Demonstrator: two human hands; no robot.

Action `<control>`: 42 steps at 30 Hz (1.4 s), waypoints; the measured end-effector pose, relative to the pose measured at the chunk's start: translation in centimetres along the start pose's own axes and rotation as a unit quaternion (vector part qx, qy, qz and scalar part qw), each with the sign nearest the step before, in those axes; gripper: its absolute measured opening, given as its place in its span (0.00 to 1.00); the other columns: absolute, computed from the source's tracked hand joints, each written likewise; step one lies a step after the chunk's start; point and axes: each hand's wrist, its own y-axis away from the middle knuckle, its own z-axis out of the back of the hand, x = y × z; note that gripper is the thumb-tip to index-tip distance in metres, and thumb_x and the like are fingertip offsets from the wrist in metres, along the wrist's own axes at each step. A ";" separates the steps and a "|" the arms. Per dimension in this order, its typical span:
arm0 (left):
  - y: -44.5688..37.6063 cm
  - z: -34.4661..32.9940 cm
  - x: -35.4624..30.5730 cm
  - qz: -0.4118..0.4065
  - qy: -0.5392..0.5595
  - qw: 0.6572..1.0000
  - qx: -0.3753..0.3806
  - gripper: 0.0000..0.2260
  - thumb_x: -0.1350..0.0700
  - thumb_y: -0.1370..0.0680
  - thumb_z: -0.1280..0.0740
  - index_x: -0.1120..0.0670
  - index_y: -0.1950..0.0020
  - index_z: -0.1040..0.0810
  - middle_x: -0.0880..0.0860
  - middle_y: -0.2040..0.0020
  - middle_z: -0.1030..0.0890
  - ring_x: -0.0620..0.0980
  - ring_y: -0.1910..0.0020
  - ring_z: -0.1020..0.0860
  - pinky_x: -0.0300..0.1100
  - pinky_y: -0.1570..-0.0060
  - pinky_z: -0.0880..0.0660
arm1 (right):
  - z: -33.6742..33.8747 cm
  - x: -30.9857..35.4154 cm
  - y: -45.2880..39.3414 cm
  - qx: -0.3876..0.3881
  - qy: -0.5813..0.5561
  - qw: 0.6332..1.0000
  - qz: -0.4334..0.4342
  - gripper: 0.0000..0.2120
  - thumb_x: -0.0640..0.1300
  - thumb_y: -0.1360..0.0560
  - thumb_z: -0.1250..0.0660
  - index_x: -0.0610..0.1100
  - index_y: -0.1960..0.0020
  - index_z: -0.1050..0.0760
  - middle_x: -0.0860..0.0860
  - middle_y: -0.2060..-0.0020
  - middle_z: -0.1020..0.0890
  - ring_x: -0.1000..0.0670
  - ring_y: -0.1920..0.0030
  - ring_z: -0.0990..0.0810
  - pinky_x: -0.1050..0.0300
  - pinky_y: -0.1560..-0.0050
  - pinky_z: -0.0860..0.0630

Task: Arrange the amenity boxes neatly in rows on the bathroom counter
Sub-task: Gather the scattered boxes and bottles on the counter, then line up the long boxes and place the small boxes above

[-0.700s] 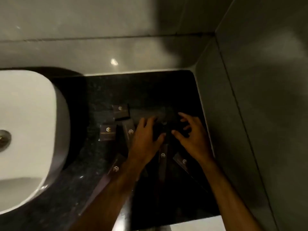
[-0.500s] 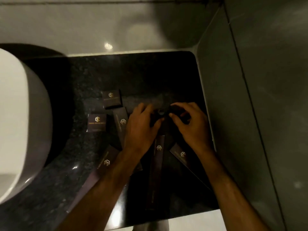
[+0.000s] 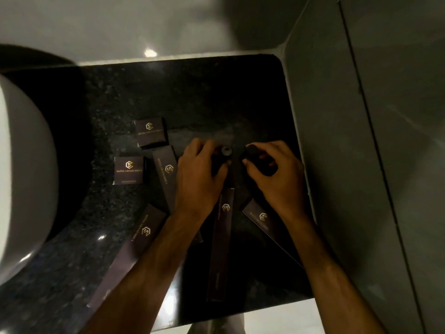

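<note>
Dark unclear objects (image 3: pixel 225 153) under both curled hands (image 3: pixel 197 179)

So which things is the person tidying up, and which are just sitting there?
Part of the job:
- two small square boxes
- long boxes lying crooked
- left hand and right hand, each on a small dark bottle, hard to make out
- dark counter

Just there:
- white sink
- grey wall tiles
</note>
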 end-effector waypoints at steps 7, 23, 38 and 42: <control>0.0 0.1 -0.3 -0.012 -0.019 1.000 0.001 0.15 0.52 0.24 0.28 0.52 0.39 0.23 0.52 0.42 0.23 0.51 0.45 0.25 0.53 0.45 0.23 | 0.1 -0.1 -0.1 0.003 0.009 1.000 0.005 0.17 0.47 0.28 0.25 0.48 0.40 0.19 0.55 0.46 0.21 0.63 0.49 0.23 0.70 0.49 0.24; 20.1 0.0 -2.8 0.125 -0.046 0.987 0.091 0.48 0.50 0.34 0.20 0.47 0.20 0.42 0.57 0.28 0.33 0.61 0.41 0.20 0.54 0.47 0.19 | 6.0 1.6 18.7 0.082 0.180 0.972 -0.127 0.35 0.46 0.26 0.27 0.58 0.23 0.37 0.51 0.34 0.25 0.47 0.43 0.20 0.55 0.49 0.21; 19.6 5.4 -2.0 0.130 0.012 0.991 0.000 0.24 0.41 0.21 0.38 0.40 0.25 0.35 0.46 0.34 0.33 0.44 0.41 0.24 0.43 0.46 0.20 | 4.5 7.6 15.6 -0.020 0.066 0.997 -0.025 0.17 0.44 0.25 0.27 0.46 0.37 0.20 0.49 0.41 0.22 0.53 0.43 0.22 0.57 0.43 0.20; 16.8 10.2 3.0 0.100 -0.105 0.988 -0.062 0.20 0.50 0.22 0.34 0.51 0.31 0.26 0.55 0.38 0.27 0.54 0.45 0.25 0.52 0.48 0.22 | 0.2 10.5 11.2 0.109 0.091 0.985 0.097 0.17 0.47 0.21 0.33 0.47 0.33 0.23 0.50 0.37 0.24 0.53 0.39 0.25 0.59 0.41 0.24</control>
